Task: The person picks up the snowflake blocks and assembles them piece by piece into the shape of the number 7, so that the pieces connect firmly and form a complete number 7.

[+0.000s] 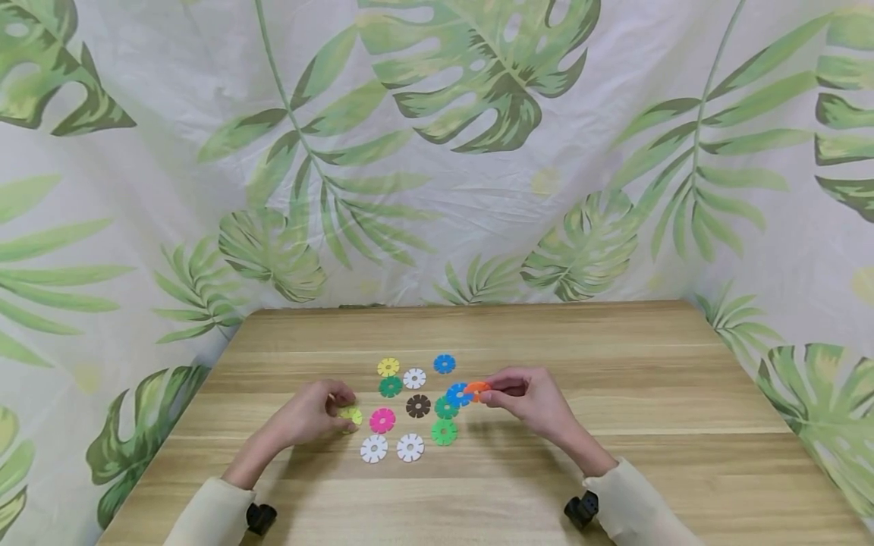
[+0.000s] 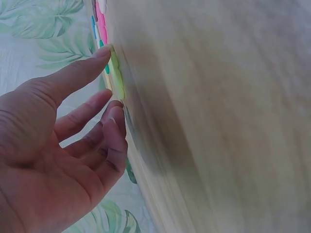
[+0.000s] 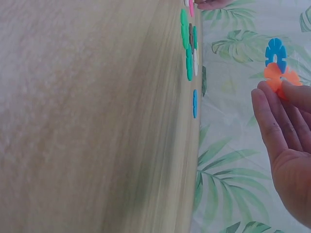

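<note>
My right hand (image 1: pixel 536 398) pinches an orange interlocking disc (image 3: pixel 276 77) between thumb and fingers, raised over the table. Slotted into it is a blue disc (image 3: pixel 276 50), standing out past the fingertips. At the left of the spread of flat discs, my left hand (image 1: pixel 315 413) has its thumb and fingertips at opposite edges of a yellow-green disc (image 2: pixel 116 73) lying on the tabletop. Beside that one is a pink disc (image 1: pixel 382 420). Below the raised pair in the head view lie a dark green disc (image 1: pixel 447 408) and a bright green disc (image 1: pixel 444 432).
More notched discs lie on the wooden table (image 1: pixel 519 485): a brown disc (image 1: pixel 418 406), a yellow disc (image 1: pixel 388 367), another green disc (image 1: pixel 390 387), a blue one (image 1: pixel 444 364) and three white discs (image 1: pixel 374 448). A leaf-patterned cloth (image 1: pixel 478 227) hangs behind the table.
</note>
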`<state>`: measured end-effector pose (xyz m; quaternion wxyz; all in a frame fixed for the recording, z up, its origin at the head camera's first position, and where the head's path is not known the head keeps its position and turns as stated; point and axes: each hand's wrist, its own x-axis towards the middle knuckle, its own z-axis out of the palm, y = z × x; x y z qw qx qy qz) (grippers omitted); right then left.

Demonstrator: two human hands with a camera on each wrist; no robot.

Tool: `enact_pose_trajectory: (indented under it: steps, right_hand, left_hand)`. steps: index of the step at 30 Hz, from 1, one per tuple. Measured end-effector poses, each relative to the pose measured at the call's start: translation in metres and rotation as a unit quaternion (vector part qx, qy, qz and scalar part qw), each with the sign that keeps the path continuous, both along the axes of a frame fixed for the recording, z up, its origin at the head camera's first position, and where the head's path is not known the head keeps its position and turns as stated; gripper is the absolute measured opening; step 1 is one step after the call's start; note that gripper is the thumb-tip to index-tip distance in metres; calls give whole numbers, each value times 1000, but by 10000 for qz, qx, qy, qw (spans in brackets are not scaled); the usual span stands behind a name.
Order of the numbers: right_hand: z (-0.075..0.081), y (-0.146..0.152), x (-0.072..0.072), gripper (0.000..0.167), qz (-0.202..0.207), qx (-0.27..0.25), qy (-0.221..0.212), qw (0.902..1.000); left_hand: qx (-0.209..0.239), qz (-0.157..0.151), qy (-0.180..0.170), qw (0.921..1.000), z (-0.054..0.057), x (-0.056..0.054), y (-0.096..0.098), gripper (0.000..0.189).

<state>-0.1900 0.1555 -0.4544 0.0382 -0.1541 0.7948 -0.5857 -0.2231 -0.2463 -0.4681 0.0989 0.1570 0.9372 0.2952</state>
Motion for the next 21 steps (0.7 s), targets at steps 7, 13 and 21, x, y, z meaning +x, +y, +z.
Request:
enact_pose_trajectory:
  steps: [7, 13, 21]
  right_hand:
    - [0, -2, 0, 21, 24, -65, -21, 10000]
    - [1, -5, 2, 21, 69, -137, -109, 9998]
    - [1, -6, 1, 23, 34, -174, -204, 9996]
  left_hand:
    - [99, -63, -127, 9999, -1, 1, -3, 30]
    - [68, -22, -245, 9997, -3, 1, -4, 28]
    - [93, 304, -341, 9989, 1, 2, 1, 28]
